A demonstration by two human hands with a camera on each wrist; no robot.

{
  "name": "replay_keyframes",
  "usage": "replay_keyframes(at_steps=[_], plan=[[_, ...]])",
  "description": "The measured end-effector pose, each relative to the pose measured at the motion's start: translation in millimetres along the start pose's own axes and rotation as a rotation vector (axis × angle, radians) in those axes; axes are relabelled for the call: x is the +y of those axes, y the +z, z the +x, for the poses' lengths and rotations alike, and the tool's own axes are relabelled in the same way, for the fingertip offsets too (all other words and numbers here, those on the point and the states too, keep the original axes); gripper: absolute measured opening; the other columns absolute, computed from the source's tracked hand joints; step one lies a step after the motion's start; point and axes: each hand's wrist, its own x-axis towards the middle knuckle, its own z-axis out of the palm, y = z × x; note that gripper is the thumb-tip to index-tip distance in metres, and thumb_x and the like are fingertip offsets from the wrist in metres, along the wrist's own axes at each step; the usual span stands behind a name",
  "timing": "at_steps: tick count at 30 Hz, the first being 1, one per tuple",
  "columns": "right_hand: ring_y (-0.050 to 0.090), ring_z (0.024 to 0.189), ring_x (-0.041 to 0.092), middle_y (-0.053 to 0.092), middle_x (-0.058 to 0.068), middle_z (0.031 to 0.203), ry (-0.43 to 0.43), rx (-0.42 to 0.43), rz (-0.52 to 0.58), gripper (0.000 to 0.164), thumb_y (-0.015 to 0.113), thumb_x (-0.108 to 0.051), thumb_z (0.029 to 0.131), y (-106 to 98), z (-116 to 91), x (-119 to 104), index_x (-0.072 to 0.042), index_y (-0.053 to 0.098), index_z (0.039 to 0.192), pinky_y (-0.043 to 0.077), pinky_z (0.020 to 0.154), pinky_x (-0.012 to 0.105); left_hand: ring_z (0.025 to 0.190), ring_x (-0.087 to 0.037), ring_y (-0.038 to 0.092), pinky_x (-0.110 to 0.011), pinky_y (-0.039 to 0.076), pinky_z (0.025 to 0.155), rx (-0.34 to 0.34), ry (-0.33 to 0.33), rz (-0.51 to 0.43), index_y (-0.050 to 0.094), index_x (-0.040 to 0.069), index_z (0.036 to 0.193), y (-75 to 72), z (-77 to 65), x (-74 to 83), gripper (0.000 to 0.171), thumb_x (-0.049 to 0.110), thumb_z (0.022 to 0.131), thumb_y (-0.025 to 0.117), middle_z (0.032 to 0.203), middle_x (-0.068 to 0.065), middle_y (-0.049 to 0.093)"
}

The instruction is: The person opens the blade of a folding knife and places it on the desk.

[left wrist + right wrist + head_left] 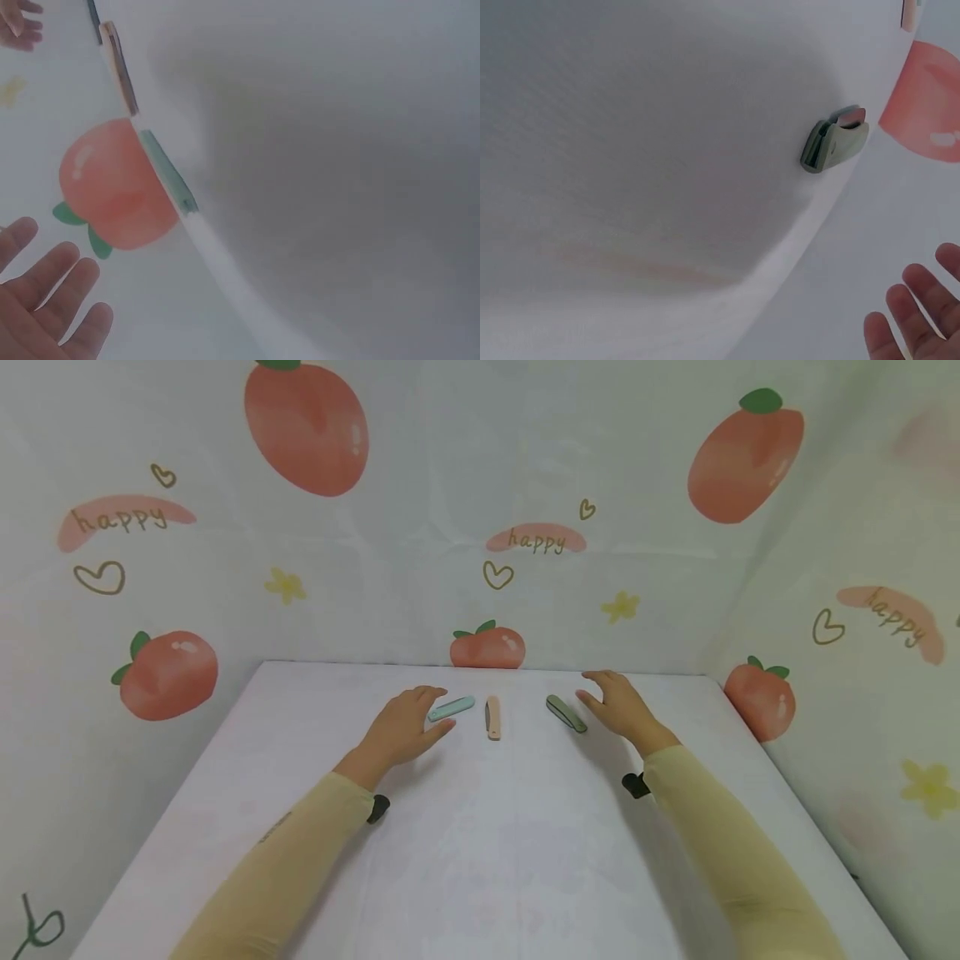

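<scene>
Three small folding knives, their blades folded in, lie spaced apart toward the far side of the white table. The light blue knife (452, 708) is on the left, the peach knife (492, 718) in the middle and the dark green knife (566, 713) on the right. Fingers spread, my left hand (405, 727) hovers beside the light blue knife, its thumb and index finger on either side of that knife's near end in the head view. My right hand (622, 708) hangs just right of the dark green knife, fingers extended and holding nothing.
White cloth printed with red fruit (487, 648), hearts and "happy" lettering walls the white table (480, 860) at the back and sides. A black wrist strap piece (378, 809) shows under the left sleeve, another (636, 785) under the right.
</scene>
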Motion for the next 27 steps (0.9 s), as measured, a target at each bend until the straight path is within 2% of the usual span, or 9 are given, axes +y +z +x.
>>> replay_keyframes(at_steps=[5, 12, 20, 27], plan=[[0.042, 0.133, 0.045, 0.049, 0.026, 0.143, 0.002, -0.029, -0.018, 0.053, 0.052, -0.035, 0.105, 3.9, 7.8, 0.8, 0.002, 0.048, 0.143, 0.031, 0.11, 0.058, 0.135, -0.033, 0.046, -0.05, 0.036, 0.11, -0.015, 0.008, -0.012, 0.047, 0.01, 0.146, 5.2, 7.0, 8.6, 0.062, 0.052, 0.101, 0.052, 0.147, -0.011, 0.051], [0.055, 0.118, 0.042, 0.057, 0.025, 0.133, 0.015, -0.055, 0.009, 0.049, 0.055, -0.029, 0.104, 14.2, 18.2, 1.3, 0.004, 0.051, 0.14, 0.043, 0.099, 0.055, 0.138, -0.03, 0.043, -0.048, 0.033, 0.113, -0.045, -0.001, -0.052, 0.046, 0.012, 0.148, 14.8, 17.7, 18.7, 0.063, 0.053, 0.101, 0.05, 0.149, -0.008, 0.049], [0.058, 0.113, 0.039, 0.061, 0.025, 0.126, 0.077, -0.093, 0.027, 0.044, 0.057, -0.025, 0.103, 26.0, 29.2, -7.9, 0.004, 0.055, 0.136, 0.045, 0.097, 0.052, 0.137, -0.03, 0.045, -0.047, 0.035, 0.111, -0.049, 0.006, -0.062, 0.047, 0.011, 0.147, 22.2, 25.6, 27.8, 0.061, 0.051, 0.101, 0.051, 0.148, -0.008, 0.051], [0.059, 0.112, 0.039, 0.062, 0.024, 0.122, 0.117, -0.148, 0.039, 0.039, 0.056, -0.02, 0.103, 34.5, 34.9, -10.7, 0.005, 0.056, 0.134, 0.045, 0.098, 0.051, 0.135, -0.028, 0.048, -0.046, 0.037, 0.111, -0.067, -0.023, -0.08, 0.047, 0.012, 0.147, 26.0, 28.7, 33.7, 0.061, 0.051, 0.101, 0.053, 0.147, -0.006, 0.052]])
